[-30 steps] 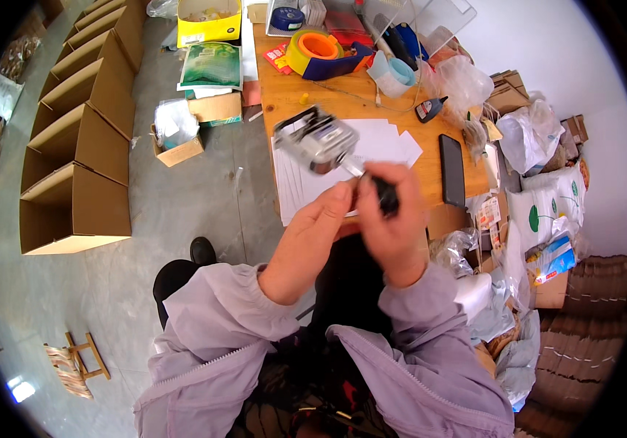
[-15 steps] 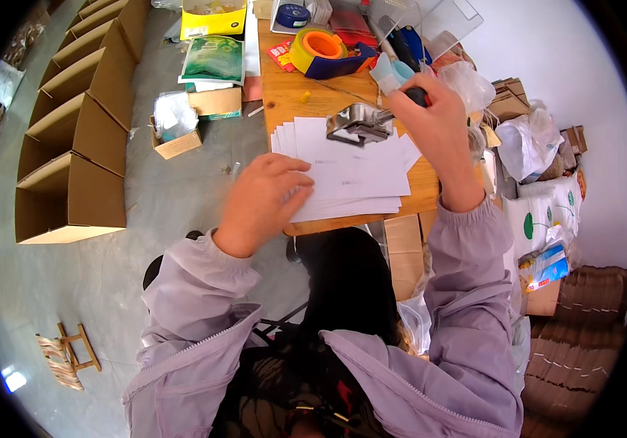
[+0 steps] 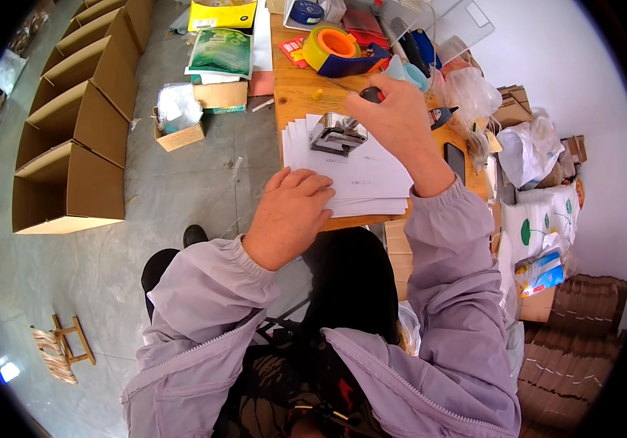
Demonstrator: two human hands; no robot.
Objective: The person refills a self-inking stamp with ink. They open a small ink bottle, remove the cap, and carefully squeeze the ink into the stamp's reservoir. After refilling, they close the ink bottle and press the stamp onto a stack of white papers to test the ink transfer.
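Note:
My left hand (image 3: 291, 216) rests with curled fingers on the near left corner of a stack of white paper sheets (image 3: 361, 175) on the wooden table (image 3: 295, 95). A metal clip-like tool (image 3: 337, 133) lies on top of the sheets. Beyond it, my right hand (image 3: 399, 120) is raised over the far side of the paper and grips a dark pen-like object (image 3: 372, 93) with a red end. Lilac sleeves cover both forearms.
A yellow tape dispenser with a blue base (image 3: 334, 51) stands at the back of the table, a black phone (image 3: 454, 160) at its right. Plastic bags (image 3: 525, 150) crowd the right side. Open cardboard boxes (image 3: 72, 175) line the floor on the left.
My hands were together near my body holding the dark object. The right hand then reached far over the table with it; the left hand dropped onto the paper stack and stays there.

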